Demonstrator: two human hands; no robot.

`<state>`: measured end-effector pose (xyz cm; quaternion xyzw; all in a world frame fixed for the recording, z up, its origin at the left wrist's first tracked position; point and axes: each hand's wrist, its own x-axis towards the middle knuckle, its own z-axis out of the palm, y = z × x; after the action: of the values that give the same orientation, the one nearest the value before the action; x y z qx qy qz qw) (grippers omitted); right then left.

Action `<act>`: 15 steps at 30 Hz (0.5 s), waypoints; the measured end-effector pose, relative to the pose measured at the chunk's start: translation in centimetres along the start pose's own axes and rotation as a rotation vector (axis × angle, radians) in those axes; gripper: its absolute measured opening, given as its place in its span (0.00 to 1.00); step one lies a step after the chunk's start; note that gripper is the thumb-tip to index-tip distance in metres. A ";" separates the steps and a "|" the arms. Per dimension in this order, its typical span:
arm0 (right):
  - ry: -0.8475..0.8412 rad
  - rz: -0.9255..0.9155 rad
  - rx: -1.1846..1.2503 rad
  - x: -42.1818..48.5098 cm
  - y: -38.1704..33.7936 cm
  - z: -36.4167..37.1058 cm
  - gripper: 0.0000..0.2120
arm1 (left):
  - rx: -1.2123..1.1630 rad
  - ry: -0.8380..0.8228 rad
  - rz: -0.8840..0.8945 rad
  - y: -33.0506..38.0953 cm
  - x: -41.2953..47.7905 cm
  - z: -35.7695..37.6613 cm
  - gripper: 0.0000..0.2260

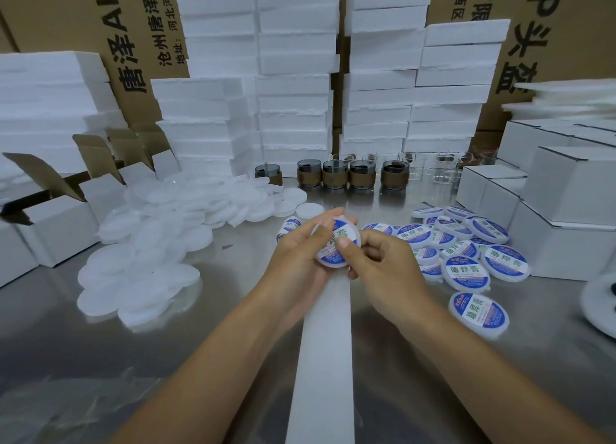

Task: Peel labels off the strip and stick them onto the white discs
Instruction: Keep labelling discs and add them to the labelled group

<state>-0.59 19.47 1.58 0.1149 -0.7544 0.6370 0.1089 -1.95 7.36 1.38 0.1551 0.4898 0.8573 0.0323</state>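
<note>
Both hands are clamped on one disc (333, 256), held just above the middle of the table (393, 393). I see the left hand (296, 247) curled round the disc's left edge, with its thumb lying over the top rim. The right hand (383, 260) pinches from the other side, thumb flat on the blue-and-white label (334, 240) on the disc's face and fingers folded behind. Both wrists angle inward and the forearms reach in from the bottom corners.

Between them the white strip (321, 360) runs from under the hands straight back toward me, flat on the metal. To the left is a loose heap of plain discs (156, 243). To the right, labelled discs (466, 263) lie scattered face up. Dark jars (333, 173) line up behind, in front of stacked foam blocks (293, 77). White boxes (566, 193) stand at far right.
</note>
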 end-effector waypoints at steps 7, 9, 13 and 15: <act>0.171 -0.053 0.069 0.0 -0.1 -0.3 0.09 | 0.222 0.054 -0.001 -0.7 0.0 -0.4 0.08; 0.190 -0.059 0.062 0.0 -0.1 -0.3 0.09 | 0.238 0.049 0.001 -0.7 -0.1 -0.3 0.08; 0.214 -0.044 0.067 0.1 0.0 -0.3 0.10 | 0.331 0.036 0.037 -1.0 -0.2 0.0 0.20; 0.209 -0.042 0.108 0.1 -0.1 -0.3 0.09 | 0.353 0.041 0.040 -1.1 -0.3 0.1 0.22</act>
<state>-0.63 19.75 1.80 0.0694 -0.7008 0.6830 0.1940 -1.73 7.91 0.43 0.1507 0.6301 0.7614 -0.0224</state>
